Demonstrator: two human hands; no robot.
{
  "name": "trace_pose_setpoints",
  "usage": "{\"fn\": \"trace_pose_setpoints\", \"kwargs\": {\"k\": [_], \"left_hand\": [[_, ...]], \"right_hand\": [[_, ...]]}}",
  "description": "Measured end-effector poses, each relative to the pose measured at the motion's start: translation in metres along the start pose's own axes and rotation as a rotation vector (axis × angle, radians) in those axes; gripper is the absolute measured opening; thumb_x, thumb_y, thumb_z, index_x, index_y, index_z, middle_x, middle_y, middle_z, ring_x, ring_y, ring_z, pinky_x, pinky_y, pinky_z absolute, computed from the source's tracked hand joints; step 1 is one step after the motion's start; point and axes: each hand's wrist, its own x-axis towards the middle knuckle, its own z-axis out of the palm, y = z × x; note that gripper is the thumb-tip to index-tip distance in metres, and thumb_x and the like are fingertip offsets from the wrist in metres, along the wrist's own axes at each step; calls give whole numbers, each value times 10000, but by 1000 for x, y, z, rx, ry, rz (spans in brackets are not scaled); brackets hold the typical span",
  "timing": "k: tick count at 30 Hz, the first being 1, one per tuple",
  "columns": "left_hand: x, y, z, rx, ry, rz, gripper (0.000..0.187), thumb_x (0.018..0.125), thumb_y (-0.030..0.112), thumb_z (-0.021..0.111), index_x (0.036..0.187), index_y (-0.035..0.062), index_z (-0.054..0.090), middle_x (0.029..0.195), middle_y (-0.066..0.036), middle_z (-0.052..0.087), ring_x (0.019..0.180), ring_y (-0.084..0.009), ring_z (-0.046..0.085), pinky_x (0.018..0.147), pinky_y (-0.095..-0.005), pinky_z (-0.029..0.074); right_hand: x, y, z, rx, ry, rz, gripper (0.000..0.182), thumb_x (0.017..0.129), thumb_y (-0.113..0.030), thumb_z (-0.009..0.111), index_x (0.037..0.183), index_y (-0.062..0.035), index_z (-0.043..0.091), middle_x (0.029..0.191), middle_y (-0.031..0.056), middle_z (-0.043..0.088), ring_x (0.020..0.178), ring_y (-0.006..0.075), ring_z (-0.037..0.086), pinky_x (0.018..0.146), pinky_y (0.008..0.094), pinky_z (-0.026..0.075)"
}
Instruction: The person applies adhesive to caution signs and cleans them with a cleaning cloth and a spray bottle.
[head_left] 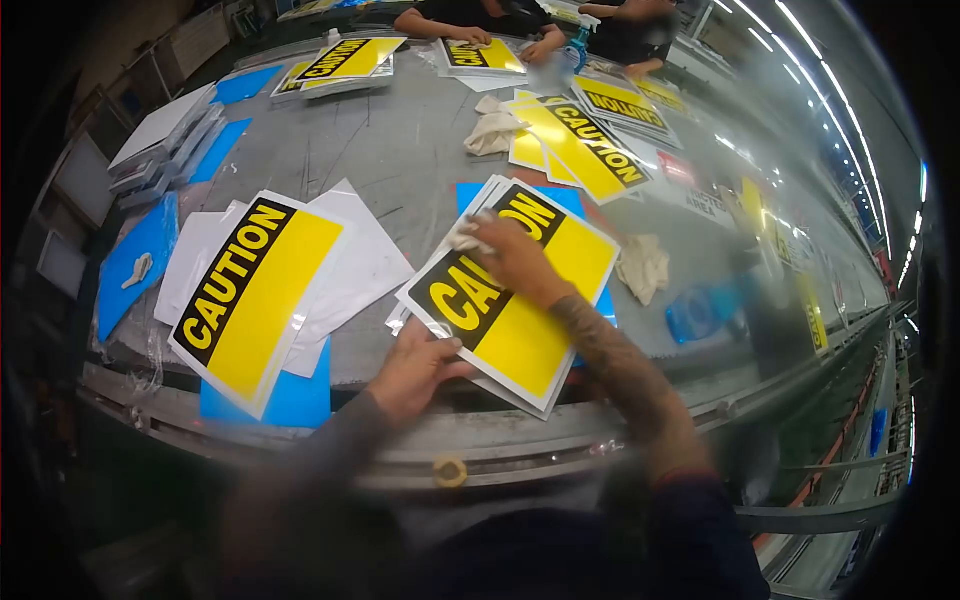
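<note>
In front of me lies a yellow-and-black caution sign on top of a small stack. My right hand is closed on a pale rag and presses it against the black band, covering some letters. At the sign's near left corner, my left hand grips the edge with thumb and fingers. A second caution sign rests to the left over white sheets. Blue sheets show under both stacks.
A crumpled cloth and a blue spray bottle lie to the right. More caution signs and another rag are farther back. Co-workers' hands work across the grey table. White panels are stacked at left.
</note>
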Motion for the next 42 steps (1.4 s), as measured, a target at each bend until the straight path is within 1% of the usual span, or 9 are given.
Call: {"fn": "trace_pose_setpoints", "kwargs": {"k": [9,11,14,16,26,29,35,36,42], "left_hand": [[-4,8,-1,27,-22,51,521,1070,-57,546,1570,50,445,1493,-126,650,1293,-266,720,959,-434,678],[0,8,-1,30,15,46,525,1068,-58,547,1571,53,446,1490,-123,645,1293,-273,716,960,-445,677],[0,9,4,22,3,16,536,1056,-67,545,1567,58,440,1517,-129,611,1327,-284,685,1010,-477,661],[-6,8,9,88,29,12,556,1052,-71,544,1577,56,411,1516,-137,608,1335,-301,685,1012,-480,666],[-11,16,10,147,38,87,504,1045,-39,578,1533,9,460,1468,-153,658,1305,-287,717,930,-418,700],[-22,31,-1,216,-49,143,547,1035,-5,632,1556,15,467,1476,-149,662,1297,-278,718,929,-423,697],[-101,85,-73,160,116,323,630,997,57,754,1572,27,498,1449,-130,682,1234,-256,743,923,-426,701],[-114,102,-91,187,167,369,639,989,59,767,1568,25,501,1444,-131,688,1221,-250,749,929,-427,701],[-183,155,-221,217,516,558,557,1029,18,669,1556,11,489,1468,-144,704,1301,-280,736,1029,-486,664]], "right_hand": [[10,144,-64,-279,331,267,277,1033,-115,634,1292,-76,723,1323,197,743,1248,434,691,1030,513,574],[8,92,-71,3,422,239,280,1028,-84,637,1296,-61,716,1299,209,757,1215,461,704,1024,517,578],[-42,-24,-47,281,-38,173,550,1018,-116,706,1558,-103,600,1483,204,691,1377,399,662,1156,474,536],[-64,-75,-39,63,-195,-217,623,984,-30,702,1585,-149,587,1622,158,596,1522,352,548,1258,483,442],[-47,146,-82,-262,90,313,338,1029,-75,611,1344,-50,729,1435,215,701,1346,427,640,1135,491,519],[-49,143,-119,-275,129,440,348,1033,-124,654,1361,-31,724,1392,238,728,1302,446,676,1102,495,538],[-93,68,-110,-10,190,396,349,1108,-103,629,1435,-4,703,1377,217,763,1272,302,741,1066,391,552],[-100,47,-108,-6,276,211,366,1094,-82,642,1447,0,695,1395,220,753,1293,296,730,1078,383,539],[-125,35,-118,162,234,363,405,1100,-61,618,1493,23,666,1427,201,740,1316,262,699,1124,372,523]]}}
